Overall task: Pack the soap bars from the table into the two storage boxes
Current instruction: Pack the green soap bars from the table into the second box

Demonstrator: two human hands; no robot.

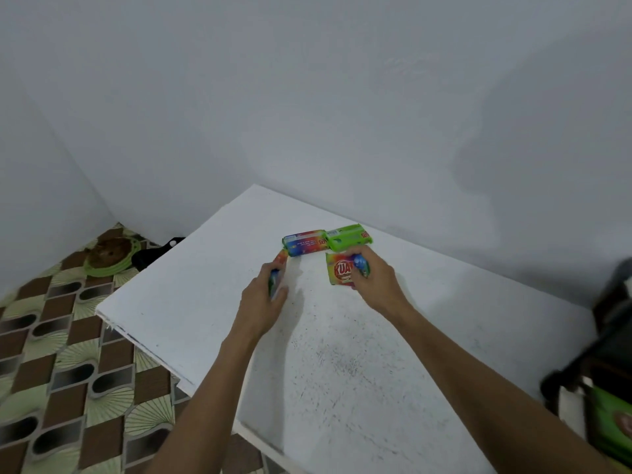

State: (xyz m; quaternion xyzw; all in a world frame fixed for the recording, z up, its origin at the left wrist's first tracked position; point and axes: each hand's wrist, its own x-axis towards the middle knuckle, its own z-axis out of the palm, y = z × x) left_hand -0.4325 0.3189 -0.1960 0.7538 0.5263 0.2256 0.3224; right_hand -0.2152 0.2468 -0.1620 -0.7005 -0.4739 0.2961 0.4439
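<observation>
Several wrapped soap bars sit near the far edge of the white table (191, 302). My left hand (265, 292) grips one colourful bar (278, 270) on its edge. My right hand (374, 278) holds another bar (340, 272) with a red and yellow front, tilted up off the table. Behind them lie a rainbow-wrapped bar (304, 242) and a green-wrapped bar (349, 237), side by side against the wall. A dark box holding a green pack (612, 419) shows at the right edge, blurred.
The table stands in a corner against white walls. Its left edge drops to a patterned floor, where a green ring with something brown in it (109, 256) and a black object (157, 253) lie.
</observation>
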